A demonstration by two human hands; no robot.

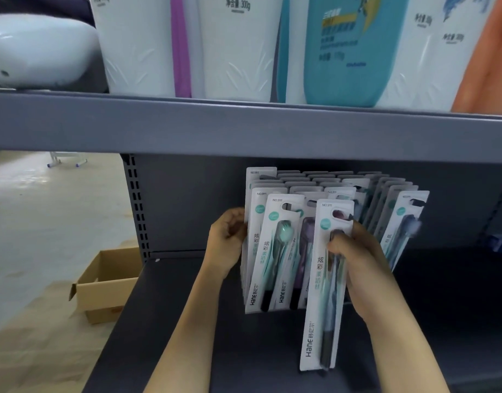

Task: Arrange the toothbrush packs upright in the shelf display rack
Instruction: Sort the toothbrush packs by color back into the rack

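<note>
Right hand (354, 259) pinches front toothbrush pack (326, 285) upright near shelf (187, 307) front edge; left hand (228, 241), fingers curled, grips leftmost packs (255, 245).

Two bare forearms, left hand (228, 236), right hand (354, 251)

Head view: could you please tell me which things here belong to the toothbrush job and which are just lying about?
Belongs to the job:
- toothbrush pack, gripped by the right hand
- racked packs, steadied by the left hand

Just lying about:
- cardboard box
- white pouches
- blue bottle
</note>
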